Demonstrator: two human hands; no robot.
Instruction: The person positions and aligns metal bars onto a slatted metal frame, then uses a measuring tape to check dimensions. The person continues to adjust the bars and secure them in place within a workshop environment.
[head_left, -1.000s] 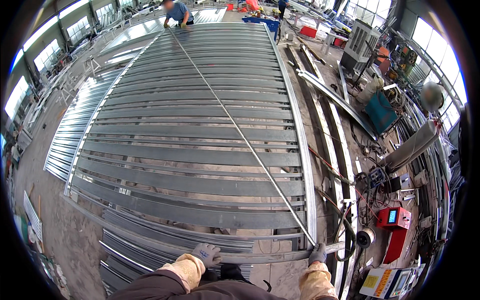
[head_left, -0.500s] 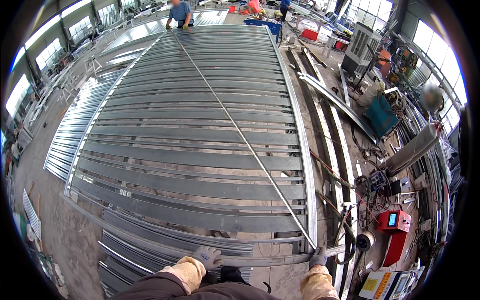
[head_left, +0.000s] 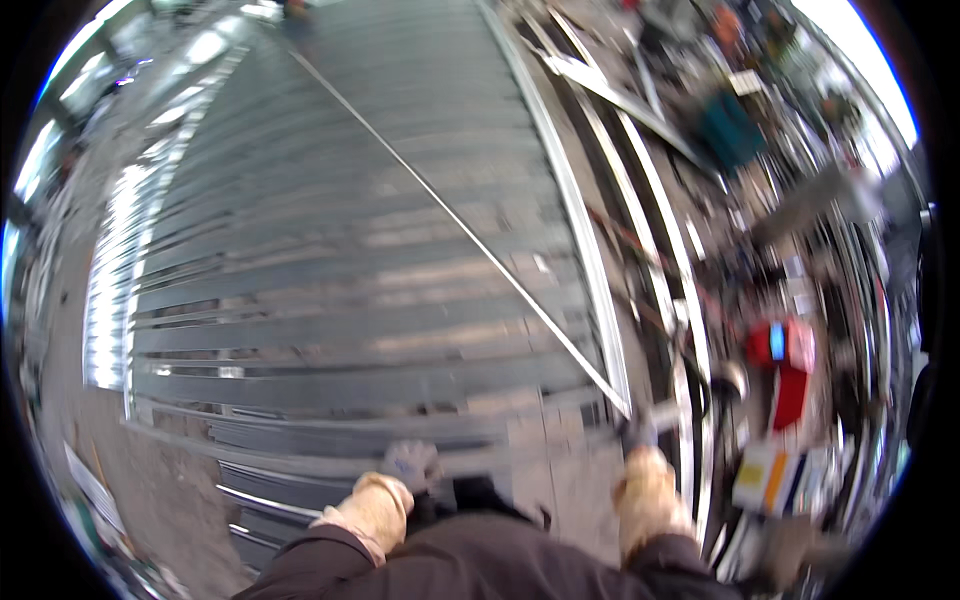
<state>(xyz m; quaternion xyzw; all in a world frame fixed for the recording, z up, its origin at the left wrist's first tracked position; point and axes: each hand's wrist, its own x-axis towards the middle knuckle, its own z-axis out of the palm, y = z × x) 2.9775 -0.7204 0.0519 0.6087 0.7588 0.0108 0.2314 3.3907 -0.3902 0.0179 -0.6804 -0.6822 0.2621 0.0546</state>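
A long metal measuring tape [head_left: 455, 220] stretches diagonally over a large slatted steel frame [head_left: 573, 210]. At the frame's near right corner, my gloved right hand [head_left: 640, 432] is closed at the tape's near end; blur hides the fingertips. My left hand [head_left: 412, 463], in a grey glove, lies over the near crossbar [head_left: 300, 456] with its fingers laid out, though motion smears them. Both my forearms wear tan sleeve covers. The tape's far end runs toward the top left, where only a blurred bit of a co-worker [head_left: 295, 8] shows.
Loose steel profiles [head_left: 265, 480] lie below the near crossbar. Long pale beams [head_left: 640, 225] run along the frame's right side. Further right stand a red machine with a lit screen [head_left: 782, 345], a grey cylinder [head_left: 800, 212] and a teal box [head_left: 732, 130]. Cables lie among them.
My view has tilted down and blurred, so the frame sits higher in the picture and the co-worker is mostly cut off. Both hands stay in nearly the same places on the frame.
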